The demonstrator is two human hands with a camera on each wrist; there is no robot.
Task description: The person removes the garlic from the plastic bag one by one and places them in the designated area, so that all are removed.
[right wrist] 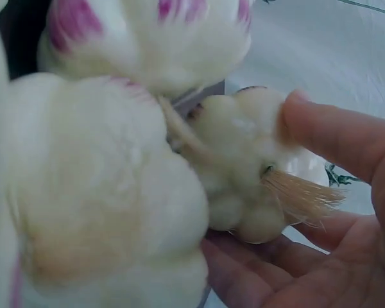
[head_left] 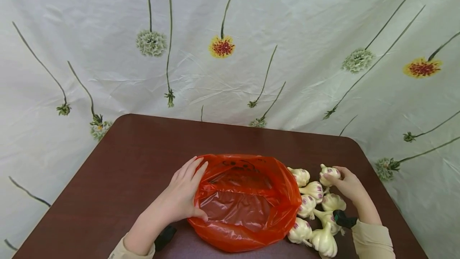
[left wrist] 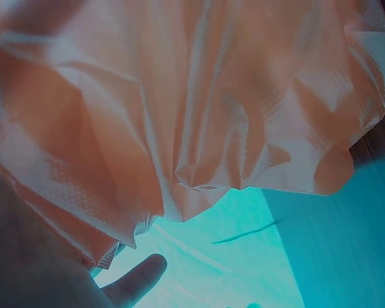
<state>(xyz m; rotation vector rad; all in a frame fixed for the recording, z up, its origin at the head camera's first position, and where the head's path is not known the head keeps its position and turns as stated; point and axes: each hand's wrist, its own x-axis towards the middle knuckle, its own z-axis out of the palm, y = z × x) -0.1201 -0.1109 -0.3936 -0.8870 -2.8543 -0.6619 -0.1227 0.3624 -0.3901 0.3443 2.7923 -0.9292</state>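
Observation:
A red plastic bag [head_left: 248,237] stands with its mouth wide toward me in the head view; dark printed marks show on its inner far wall. My left hand [head_left: 183,195] holds the bag's left rim, fingers spread along it and the thumb over the edge. In the left wrist view the crumpled bag [left wrist: 199,115] fills most of the picture. To the right of the bag, my right hand [head_left: 348,185] grips a garlic bulb [head_left: 328,175] between thumb and fingers. That garlic bulb [right wrist: 237,179] shows its root tuft in the right wrist view.
Several more garlic bulbs [head_left: 312,191] lie in a cluster between the bag and my right forearm. Everything rests on a dark brown table [head_left: 143,151] with rounded far corners. Behind it hangs a pale cloth [head_left: 302,23] printed with flowers.

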